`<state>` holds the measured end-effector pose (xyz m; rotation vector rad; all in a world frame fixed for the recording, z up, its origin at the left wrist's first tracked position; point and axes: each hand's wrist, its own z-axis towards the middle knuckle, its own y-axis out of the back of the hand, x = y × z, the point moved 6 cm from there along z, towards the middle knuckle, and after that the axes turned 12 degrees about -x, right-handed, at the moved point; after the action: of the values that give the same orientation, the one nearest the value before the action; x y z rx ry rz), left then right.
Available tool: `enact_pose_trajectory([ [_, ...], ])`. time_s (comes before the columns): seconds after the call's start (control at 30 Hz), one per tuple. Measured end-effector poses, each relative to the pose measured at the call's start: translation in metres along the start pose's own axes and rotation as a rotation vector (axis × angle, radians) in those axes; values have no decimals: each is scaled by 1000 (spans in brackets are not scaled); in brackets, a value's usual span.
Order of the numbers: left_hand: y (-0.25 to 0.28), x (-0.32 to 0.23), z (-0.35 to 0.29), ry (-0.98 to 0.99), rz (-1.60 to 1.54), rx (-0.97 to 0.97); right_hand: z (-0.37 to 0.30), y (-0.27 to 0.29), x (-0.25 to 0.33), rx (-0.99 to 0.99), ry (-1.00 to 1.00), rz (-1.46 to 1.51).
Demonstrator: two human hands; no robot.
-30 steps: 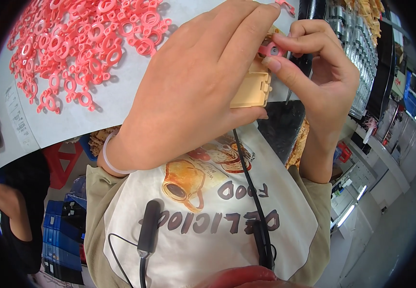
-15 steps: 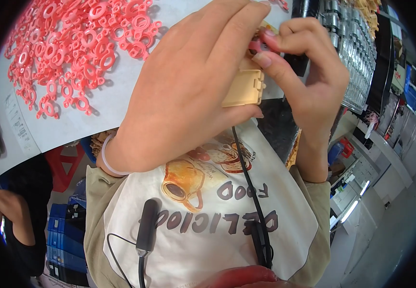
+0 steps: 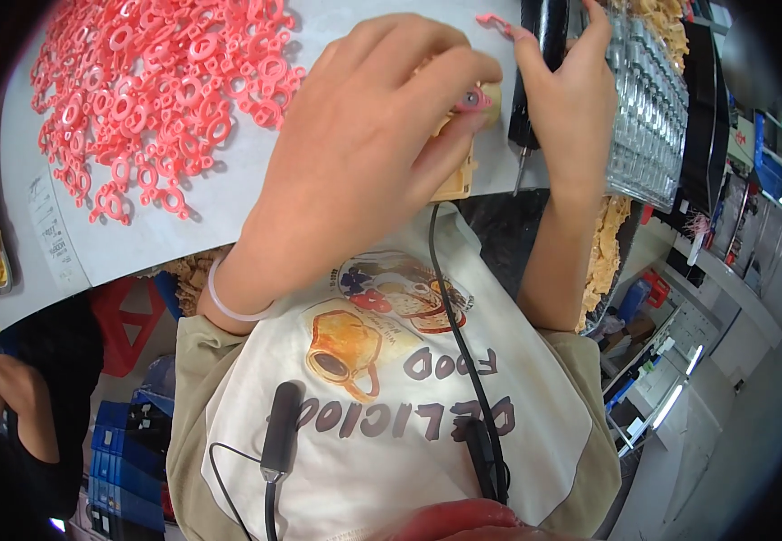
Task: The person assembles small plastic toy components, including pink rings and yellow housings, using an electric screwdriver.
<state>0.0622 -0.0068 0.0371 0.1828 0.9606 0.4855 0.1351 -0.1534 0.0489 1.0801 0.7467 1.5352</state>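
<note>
My left hand (image 3: 355, 171) grips a beige plastic part (image 3: 460, 180) over the table edge, with a small pink ring piece (image 3: 472, 97) pressed under its fingertips on top of the part. My right hand (image 3: 573, 113) is closed around a black power screwdriver (image 3: 549, 36), whose thin bit (image 3: 518, 176) points down just right of the beige part. Much of the beige part is hidden by my left hand. A white band circles my left wrist.
A large pile of pink ring pieces (image 3: 156, 90) lies on a pale sheet (image 3: 229, 216) at the upper left. One loose pink piece (image 3: 492, 20) lies near the screwdriver. A rack of clear parts (image 3: 653, 108) stands right, beige parts (image 3: 606, 257) below it.
My right hand has left the pink piece on the beige part, moved right and closed on the black screwdriver. My left hand keeps its hold on the beige part.
</note>
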Motion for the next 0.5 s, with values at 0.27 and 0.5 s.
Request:
enact_pose_trajectory([
  [0.27, 0, 1, 1, 88, 14, 73, 27, 78, -7, -270, 5, 741],
  [0.5, 1, -1, -3, 66, 61, 65, 175, 57, -13, 73, -223, 1652],
])
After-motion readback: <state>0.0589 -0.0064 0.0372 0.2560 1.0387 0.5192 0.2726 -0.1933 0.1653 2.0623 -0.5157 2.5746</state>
